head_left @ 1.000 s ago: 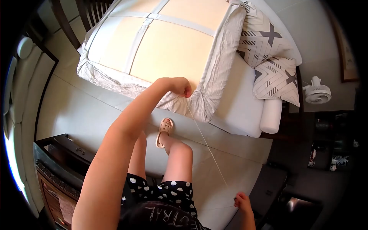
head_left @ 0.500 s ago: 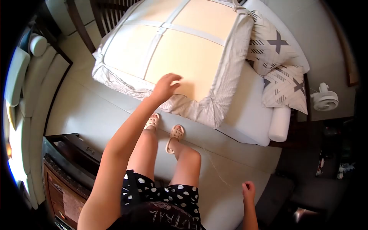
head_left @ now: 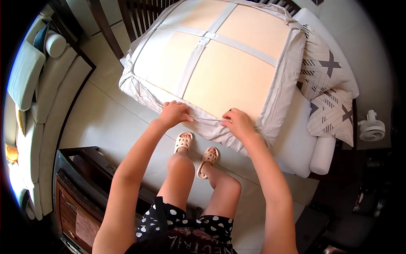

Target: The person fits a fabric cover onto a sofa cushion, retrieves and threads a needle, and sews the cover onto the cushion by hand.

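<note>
A large cream padded panel (head_left: pixel 230 82) lies on the long seat, with white straps (head_left: pixel 190 67) crossing over it. A pale striped fabric cover (head_left: pixel 282 99) wraps around its edges, gathered along the border. My left hand (head_left: pixel 174 114) pinches the cover's near edge, left of the middle. To its right, my right hand (head_left: pixel 240 124) has its fingers closed on the same edge, close to the near right corner. Between both hands the cover's rim is drawn fairly straight. The undersides of my fingertips are hidden in the fabric.
Patterned pillows (head_left: pixel 332 116) and a white bolster (head_left: pixel 323 155) rest on the right of the seat. A small white fan (head_left: pixel 372 127) stands beyond them. A dark wooden cabinet (head_left: pixel 80 211) is at lower left, and a sofa (head_left: pixel 53 93) runs along the left.
My right hand has come up from the lower right onto the cover's near edge. My left hand has lowered from above the panel onto that edge. The camera view has shifted slightly.
</note>
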The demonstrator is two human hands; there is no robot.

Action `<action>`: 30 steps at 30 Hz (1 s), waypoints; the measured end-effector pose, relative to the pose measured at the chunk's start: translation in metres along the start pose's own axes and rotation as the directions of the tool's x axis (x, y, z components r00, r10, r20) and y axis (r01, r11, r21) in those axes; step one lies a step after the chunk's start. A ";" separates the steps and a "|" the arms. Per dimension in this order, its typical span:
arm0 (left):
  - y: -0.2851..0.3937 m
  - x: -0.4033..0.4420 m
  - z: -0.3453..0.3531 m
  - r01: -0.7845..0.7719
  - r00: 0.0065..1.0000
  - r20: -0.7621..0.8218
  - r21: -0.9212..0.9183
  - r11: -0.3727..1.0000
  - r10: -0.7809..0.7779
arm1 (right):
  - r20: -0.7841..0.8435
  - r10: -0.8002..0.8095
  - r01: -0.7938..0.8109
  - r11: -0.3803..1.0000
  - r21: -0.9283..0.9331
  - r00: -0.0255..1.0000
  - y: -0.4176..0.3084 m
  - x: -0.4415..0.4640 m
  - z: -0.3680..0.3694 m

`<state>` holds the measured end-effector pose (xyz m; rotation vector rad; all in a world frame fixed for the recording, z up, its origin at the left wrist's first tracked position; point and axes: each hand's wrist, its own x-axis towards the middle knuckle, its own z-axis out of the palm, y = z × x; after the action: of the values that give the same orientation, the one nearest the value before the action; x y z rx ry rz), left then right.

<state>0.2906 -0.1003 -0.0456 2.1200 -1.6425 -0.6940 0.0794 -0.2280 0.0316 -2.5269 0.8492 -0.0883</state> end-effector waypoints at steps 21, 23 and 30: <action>0.076 -0.010 0.070 -0.492 0.710 -0.581 -0.003 0.871 0.398 | -0.255 -0.060 -0.003 0.971 -0.238 0.965 0.021 0.005 0.023; 0.086 -0.003 0.082 -0.430 0.731 -0.597 -0.028 0.902 0.330 | -0.257 -0.057 0.006 0.981 -0.194 0.965 0.018 0.005 0.022; 0.074 0.021 0.069 -0.490 0.766 -0.540 -0.138 0.861 0.349 | -0.351 -0.031 0.028 1.000 -0.012 0.936 0.013 -0.040 -0.016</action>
<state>0.1964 -0.1387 -0.0626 1.4775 -1.5376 -0.1789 0.0367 -0.2205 0.0430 -2.5698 0.9442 -0.5630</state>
